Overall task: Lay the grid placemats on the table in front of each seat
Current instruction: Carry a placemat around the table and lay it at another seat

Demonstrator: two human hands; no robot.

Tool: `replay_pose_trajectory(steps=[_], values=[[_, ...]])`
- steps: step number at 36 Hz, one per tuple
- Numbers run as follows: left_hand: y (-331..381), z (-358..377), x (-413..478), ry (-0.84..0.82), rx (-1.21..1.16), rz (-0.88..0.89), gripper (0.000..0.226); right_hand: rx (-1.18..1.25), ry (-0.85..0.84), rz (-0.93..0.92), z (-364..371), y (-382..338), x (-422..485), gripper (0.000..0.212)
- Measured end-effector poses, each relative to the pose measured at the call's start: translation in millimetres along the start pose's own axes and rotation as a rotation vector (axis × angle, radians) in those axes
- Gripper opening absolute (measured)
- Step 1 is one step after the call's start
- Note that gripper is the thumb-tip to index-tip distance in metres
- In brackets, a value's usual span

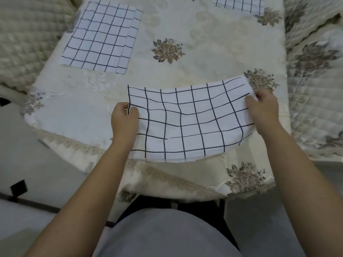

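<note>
A white placemat with a dark grid (187, 123) lies stretched over the near edge of the table (204, 43), sagging a little in the middle. My left hand (125, 117) pinches its left edge. My right hand (262, 110) pinches its right edge near the far corner. A second grid placemat (101, 37) lies flat at the table's left side, with one long edge folded or doubled. The near edge of a third grid placemat (239, 4) shows at the far right, cut off by the frame.
The table wears a cream cloth with embroidered brown flowers (168, 50) and a lace hem (167, 175). Quilted beige chair covers stand at the left (24, 39) and the right (313, 89). Light floor (37, 164) shows at the lower left.
</note>
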State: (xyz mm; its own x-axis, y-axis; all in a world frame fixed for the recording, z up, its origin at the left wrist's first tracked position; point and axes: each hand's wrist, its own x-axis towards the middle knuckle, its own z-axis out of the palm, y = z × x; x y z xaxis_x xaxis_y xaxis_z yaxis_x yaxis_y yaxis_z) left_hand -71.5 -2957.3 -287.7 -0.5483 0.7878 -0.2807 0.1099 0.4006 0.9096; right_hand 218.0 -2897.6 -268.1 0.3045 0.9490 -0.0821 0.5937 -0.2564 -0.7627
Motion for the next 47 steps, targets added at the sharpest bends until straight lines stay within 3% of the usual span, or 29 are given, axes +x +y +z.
replay_pose_trajectory(steps=[5,9,14,16,19,23,28,31,37,42,47], values=[[-5.7,13.4,-9.1,0.026,0.013,-0.049,0.019,-0.058,-0.065,0.022,0.7,10.6,21.4,0.017],[-7.3,31.3,-20.3,0.11,0.003,-0.09,0.007,-0.09,-0.135,0.008,-0.2,13.2,49.2,0.016],[-12.5,61.4,-39.6,0.21,0.004,-0.128,0.013,-0.233,-0.192,-0.076,-4.2,13.5,85.7,0.014],[-14.0,73.4,-47.4,0.23,-0.003,-0.163,0.005,-0.29,-0.239,-0.121,-4.6,10.6,96.7,0.015],[-16.9,93.4,-57.1,0.282,-0.035,-0.224,0.025,-0.354,-0.312,-0.205,-4.1,4.6,114.5,0.023],[-17.3,114.5,-67.8,0.318,-0.079,-0.284,0.03,-0.427,-0.346,-0.252,1.1,-2.0,140.5,0.026],[-18.0,141.2,-87.1,0.212,-0.101,-0.369,0.01,-0.606,-0.383,-0.332,16.2,-3.7,177.4,0.029],[-21.6,158.3,-99.3,0.142,-0.15,-0.441,0.025,-0.702,-0.37,-0.367,26.0,-6.8,197.0,0.031],[-23.4,191.1,-126.2,-0.03,-0.216,-0.622,0.012,-0.878,-0.328,-0.394,38.8,-7.0,220.3,0.037],[-19.1,209.3,-135.5,-0.108,-0.321,-0.676,0.01,-0.939,-0.423,-0.418,44.3,11.0,195.4,0.07],[-14.4,218.7,-141.4,-0.208,-0.338,-0.696,0.015,-0.848,-0.634,-0.406,53.0,44.7,140.7,0.065]])
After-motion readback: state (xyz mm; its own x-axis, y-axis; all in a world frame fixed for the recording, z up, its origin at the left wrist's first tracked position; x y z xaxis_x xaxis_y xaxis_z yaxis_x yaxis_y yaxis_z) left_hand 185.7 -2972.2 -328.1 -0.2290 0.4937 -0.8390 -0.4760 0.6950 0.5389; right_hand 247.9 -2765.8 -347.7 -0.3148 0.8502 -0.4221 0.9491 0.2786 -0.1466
